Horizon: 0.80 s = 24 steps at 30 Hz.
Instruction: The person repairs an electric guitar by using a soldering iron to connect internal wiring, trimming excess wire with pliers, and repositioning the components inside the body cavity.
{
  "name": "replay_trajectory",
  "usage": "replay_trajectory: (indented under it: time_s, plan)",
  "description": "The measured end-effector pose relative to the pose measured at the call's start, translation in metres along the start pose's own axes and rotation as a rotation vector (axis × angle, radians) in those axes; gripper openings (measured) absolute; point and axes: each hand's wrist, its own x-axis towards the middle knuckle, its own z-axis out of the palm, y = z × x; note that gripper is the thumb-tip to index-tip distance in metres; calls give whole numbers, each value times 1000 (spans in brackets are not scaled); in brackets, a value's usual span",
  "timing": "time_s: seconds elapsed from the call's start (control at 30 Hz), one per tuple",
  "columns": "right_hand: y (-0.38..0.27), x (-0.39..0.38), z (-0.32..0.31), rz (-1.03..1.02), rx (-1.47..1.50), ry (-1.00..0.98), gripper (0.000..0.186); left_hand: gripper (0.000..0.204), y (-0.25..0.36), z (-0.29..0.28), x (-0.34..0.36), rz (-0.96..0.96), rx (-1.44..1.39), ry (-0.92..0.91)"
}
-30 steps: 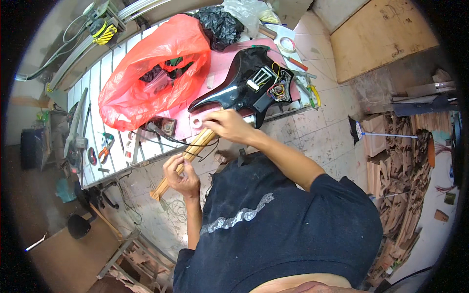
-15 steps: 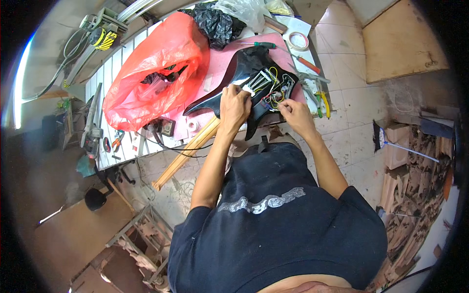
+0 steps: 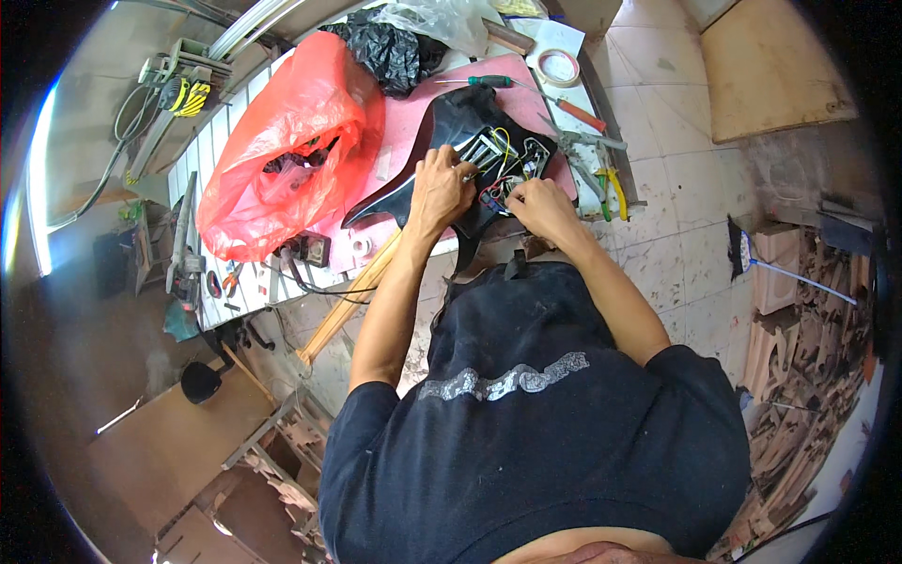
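A black electric guitar body (image 3: 458,122) with pointed horns lies on a pink sheet (image 3: 399,141) on the workbench. Silver pickups (image 3: 484,152) sit in its top, and thin yellow and red wires (image 3: 505,141) rise from an opened cavity beside them. My left hand (image 3: 440,193) rests on the body by the pickups. Its fingers are closed, and what they pinch is hidden. My right hand (image 3: 545,209) is at the cavity's near side, thumb and fingertips pinched together on the wires.
A red plastic bag (image 3: 301,85) fills the bench's left part, with a black bag (image 3: 390,52) behind. Around the body lie a green-handled screwdriver (image 3: 489,82), a tape roll (image 3: 557,68) and yellow-handled pliers (image 3: 615,193). A light wooden piece (image 3: 343,315) juts off the near edge.
My right hand has moved left and closer to the wires, its fingers now drawn together. My left hand stays by the pickups. The whole view has shifted slightly.
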Motion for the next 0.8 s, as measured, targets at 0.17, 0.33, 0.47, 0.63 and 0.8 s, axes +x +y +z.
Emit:
replay_trajectory:
  time_s: [0.17,0.33,0.47,0.63,0.8]
  plan:
    - [-9,3,3,88,-96,-18,27,24,-7,4,10,131,24,-118]
    - [-16,9,3,249,47,-111,26,20,-6,2,9,97,24,-94]
    - [-18,4,10,214,-18,18,25,16,-18,-3,0,-48,-102,4]
    - [-22,3,14,97,-192,241,22,16,-22,-7,-5,-8,-59,-41]
    - [-19,10,19,51,-259,228,21,12,-22,2,-5,59,-9,6]
